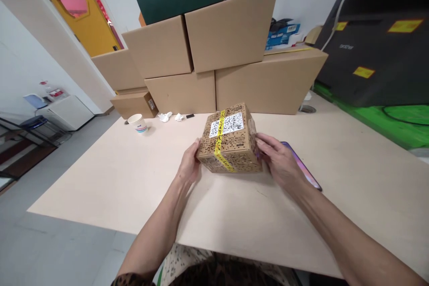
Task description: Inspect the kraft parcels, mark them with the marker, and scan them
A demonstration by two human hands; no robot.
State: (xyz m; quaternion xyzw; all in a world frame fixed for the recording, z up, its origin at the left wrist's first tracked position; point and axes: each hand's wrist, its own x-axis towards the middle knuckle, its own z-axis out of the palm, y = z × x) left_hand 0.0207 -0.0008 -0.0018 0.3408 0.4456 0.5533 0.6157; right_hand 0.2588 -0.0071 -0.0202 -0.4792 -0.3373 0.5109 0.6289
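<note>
Both forearms slant inward from the near side, bringing the left hand (190, 163) and right hand (279, 158) to opposite sides of the box (229, 145), which sits between them over the middle of the table (134, 187). The left hand curls loosely against the box's left side, its fingers partly hidden, while the right, back upward, sets bent fingers against the right end, so the two grip it together; whether its underside rests on the table I cannot tell. A phone (304, 170) lies beneath the right hand's outer side, with a cup (139, 125) farther left and cartons (231, 31) stacked beyond.
</note>
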